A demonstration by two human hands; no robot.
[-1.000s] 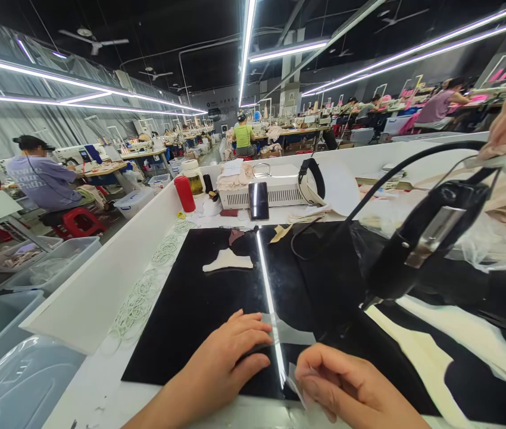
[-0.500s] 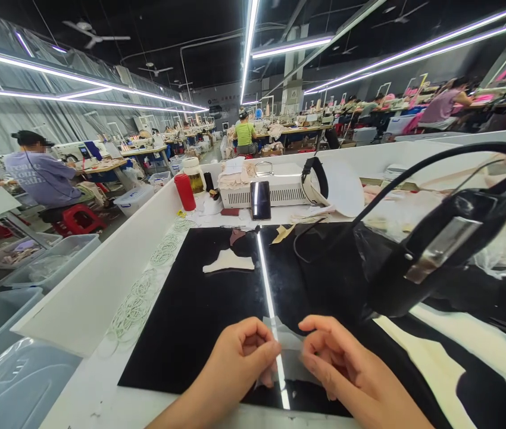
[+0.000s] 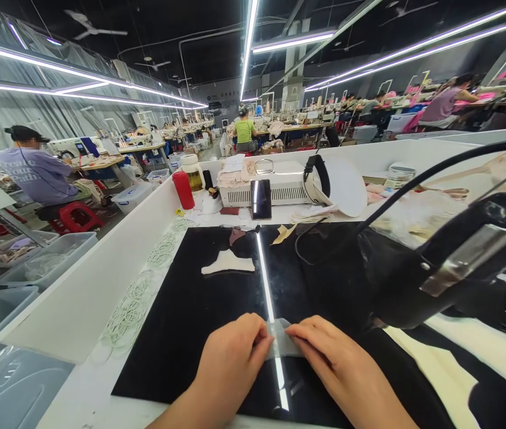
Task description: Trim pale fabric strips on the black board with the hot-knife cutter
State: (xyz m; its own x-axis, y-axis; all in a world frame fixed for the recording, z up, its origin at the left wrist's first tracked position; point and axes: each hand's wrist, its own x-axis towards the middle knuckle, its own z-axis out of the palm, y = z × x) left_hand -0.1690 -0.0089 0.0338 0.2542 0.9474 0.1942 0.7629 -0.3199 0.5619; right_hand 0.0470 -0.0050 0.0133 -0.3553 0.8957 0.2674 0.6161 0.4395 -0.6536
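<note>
Between my two hands lies a small, thin, see-through sheet point(image 3: 285, 341) on a black glossy board point(image 3: 181, 316). My left hand point(image 3: 235, 357) has thumb and fingertips pinched at its left edge. At the right edge, the fingers of my right hand point(image 3: 337, 360) are closed together on the sheet. Farther back on the board is a cream cut piece point(image 3: 228, 261) with a curved outline. To the right of my right hand, larger pale yellow pieces point(image 3: 434, 369) lie partly under a black device point(image 3: 471, 262) with a metal plate.
Green elastic loops point(image 3: 130, 316) lie left of the board, beside a white side wall point(image 3: 78, 286). At the back stand a red cup point(image 3: 183, 189), a phone point(image 3: 261, 199), a vented white box point(image 3: 286, 182) and a clear visor point(image 3: 346, 185). A thick black cable point(image 3: 431, 170) arches at right.
My hands have drawn in on the sheet, and the right fingers have closed on its edge. The black device appears larger and farther right. Another person's hand at the upper right edge has left view.
</note>
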